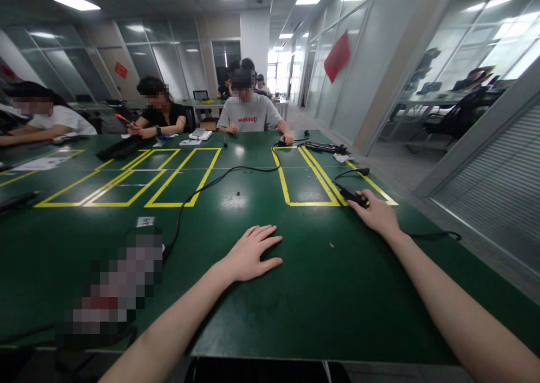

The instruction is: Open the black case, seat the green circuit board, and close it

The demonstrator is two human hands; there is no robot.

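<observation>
My left hand point(252, 255) lies palm down on the green table point(270, 315), fingers spread, holding nothing. Out to the right, my right hand point(376, 211) is closed around a black object with small yellow marks point(353, 196). Its exact kind is hard to make out, and my fingers cover part of it. A black plug with a short cord point(363, 171) lies just beyond it. Another black cable point(434, 235) shows past my right wrist. Yellow tape outlines point(314, 204) mark the tabletop near my right hand.
A long black cable point(228, 172) crosses the table's middle. A blurred-out object point(122, 284) lies at the left, near a small white label point(145, 221). Across the table, a person in a grey shirt point(250, 113) touches a black item. A folded black tripod-like object point(324, 147) lies far right.
</observation>
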